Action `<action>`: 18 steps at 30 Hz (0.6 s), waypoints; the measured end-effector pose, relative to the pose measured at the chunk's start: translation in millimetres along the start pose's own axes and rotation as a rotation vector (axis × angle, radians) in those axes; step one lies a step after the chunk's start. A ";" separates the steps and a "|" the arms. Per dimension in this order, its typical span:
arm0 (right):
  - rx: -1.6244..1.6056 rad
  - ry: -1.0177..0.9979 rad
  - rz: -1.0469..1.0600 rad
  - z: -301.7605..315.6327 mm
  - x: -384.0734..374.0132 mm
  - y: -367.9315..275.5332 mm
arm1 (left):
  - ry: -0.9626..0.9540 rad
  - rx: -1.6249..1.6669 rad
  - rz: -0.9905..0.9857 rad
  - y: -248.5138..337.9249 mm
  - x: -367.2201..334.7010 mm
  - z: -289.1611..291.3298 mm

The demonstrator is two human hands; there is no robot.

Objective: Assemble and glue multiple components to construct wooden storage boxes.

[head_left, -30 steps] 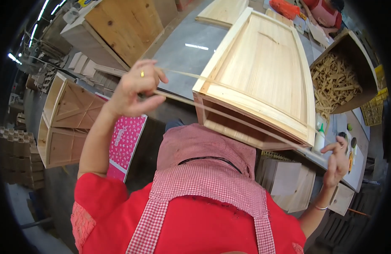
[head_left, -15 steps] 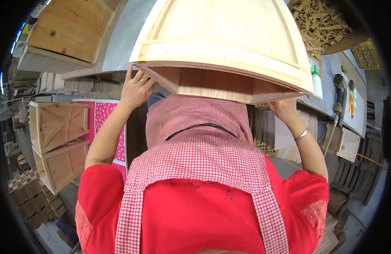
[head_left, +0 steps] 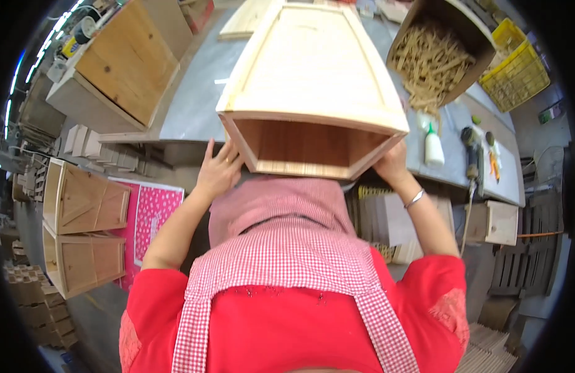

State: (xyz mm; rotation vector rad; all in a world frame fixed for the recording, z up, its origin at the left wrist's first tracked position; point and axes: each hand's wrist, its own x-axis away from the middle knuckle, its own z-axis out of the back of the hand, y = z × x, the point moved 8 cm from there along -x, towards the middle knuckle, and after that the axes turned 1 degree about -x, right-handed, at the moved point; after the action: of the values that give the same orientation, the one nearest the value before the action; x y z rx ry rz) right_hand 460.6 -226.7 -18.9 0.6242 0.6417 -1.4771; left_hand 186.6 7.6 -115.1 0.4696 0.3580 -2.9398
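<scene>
A pale wooden box [head_left: 306, 68] lies on the grey workbench with its open end toward me. Its lighter panelled face is on top, and the inside looks darker. At the box's left wall is my left hand [head_left: 220, 173], with a ring on it. Its fingers are stretched and spread, their tips beside or against the near left corner. My right hand [head_left: 392, 163] grips the right wall near the open end; part of its fingers is hidden by the box. The box's near end juts past the bench edge, above my checked apron [head_left: 281, 255].
Right of the box stand a carton [head_left: 449, 84] of tan strips, a white glue bottle [head_left: 433, 148] and a corded power tool [head_left: 470, 152]. A yellow crate [head_left: 517, 68] is farther right. Wooden cabinets [head_left: 91, 196] stand at left, and a larger wooden case [head_left: 129, 65] at far left.
The box looks smaller and sits lower and more to the left in the picture. My left fingers have spread from the corner they pinched. The whole view has shifted, showing more bench.
</scene>
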 end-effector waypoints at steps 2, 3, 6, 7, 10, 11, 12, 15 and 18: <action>-0.078 0.169 -0.031 21.6 -9.5 -2.5 | -0.035 0.004 -0.034 6.8 -0.5 14.1; -0.220 0.156 -0.221 25.9 -15.4 5.9 | 0.037 0.059 -0.082 13.4 -3.7 33.9; -0.360 0.099 -0.338 38.9 -23.5 19.4 | 0.256 0.234 -0.038 16.3 1.9 97.5; -0.426 -0.050 -0.295 35.5 -25.6 17.0 | 0.314 0.249 -0.049 17.8 0.7 115.5; -0.512 -0.126 -0.324 39.0 -32.2 14.7 | 0.527 0.195 -0.177 59.6 -58.1 209.4; -0.509 -0.129 -0.315 40.3 -36.3 16.8 | 0.594 0.186 -0.223 76.2 -87.6 236.7; -0.543 -0.225 -0.322 38.1 -40.3 16.0 | 0.557 0.231 -0.279 92.8 -116.4 254.0; -0.634 -0.355 -0.406 34.1 -48.3 20.1 | 0.353 0.265 -0.444 129.4 -194.6 251.9; -0.468 -0.348 -0.265 38.1 -65.4 28.1 | 0.284 0.244 -0.509 144.0 -229.9 227.7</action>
State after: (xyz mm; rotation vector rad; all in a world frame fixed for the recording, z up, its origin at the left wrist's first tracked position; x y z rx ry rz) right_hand 489.4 -209.1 54.5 -0.0829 0.7795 -1.5573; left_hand 362.7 -165.4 138.8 0.9638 0.1640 -3.4326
